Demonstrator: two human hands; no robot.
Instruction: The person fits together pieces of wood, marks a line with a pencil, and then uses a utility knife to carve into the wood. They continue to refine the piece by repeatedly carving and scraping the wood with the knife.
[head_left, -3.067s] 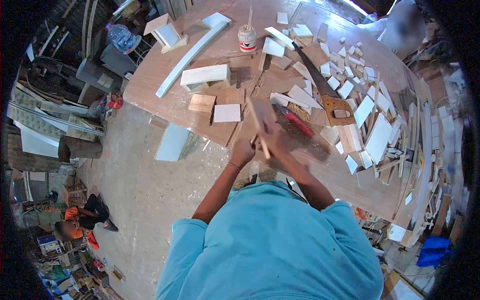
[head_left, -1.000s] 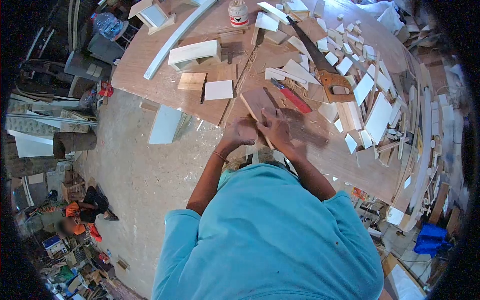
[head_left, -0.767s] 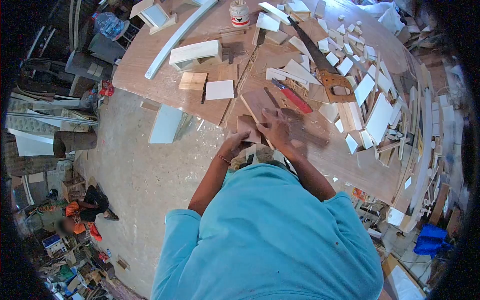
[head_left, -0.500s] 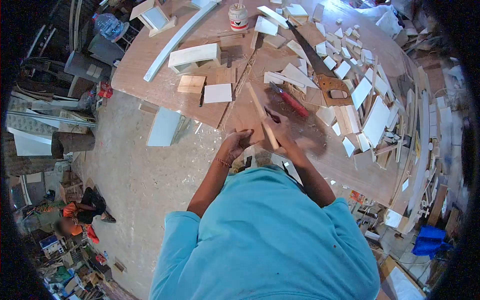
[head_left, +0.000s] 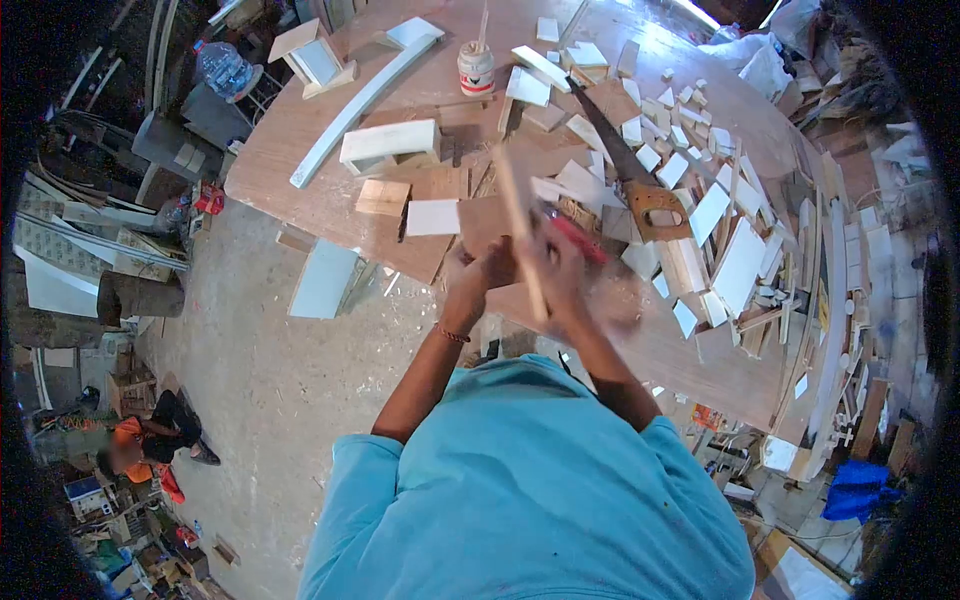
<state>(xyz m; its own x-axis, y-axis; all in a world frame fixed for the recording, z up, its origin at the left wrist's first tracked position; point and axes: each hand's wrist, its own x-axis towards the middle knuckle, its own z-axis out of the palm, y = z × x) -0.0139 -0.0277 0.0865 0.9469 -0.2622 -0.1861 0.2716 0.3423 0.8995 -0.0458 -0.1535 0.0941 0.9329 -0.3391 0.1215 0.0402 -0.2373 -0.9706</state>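
My left hand (head_left: 483, 270) is closed on the edge of a thin brown wooden board (head_left: 482, 220), held over the workbench (head_left: 690, 345). A narrow wooden strip (head_left: 520, 230) slants between my two hands, smeared by motion. My right hand (head_left: 560, 268), also blurred, is closed against the strip's right side and appears to grip it. Just beyond that hand lies a red-handled tool (head_left: 580, 240), partly hidden by the fingers. A handsaw (head_left: 625, 150) with a wooden handle rests farther right among offcuts.
White-faced offcuts (head_left: 738, 262) crowd the bench's right side. Left of my hands are a small box frame (head_left: 390, 145), a long curved white strip (head_left: 365, 105) and blocks. A glue jar (head_left: 476, 72) stands at the back. Far left, a person (head_left: 150, 435) sits low.
The strip and board have come up off the bench and look larger. Both hands have shifted, the right one now blurred. The camera view has moved slightly.
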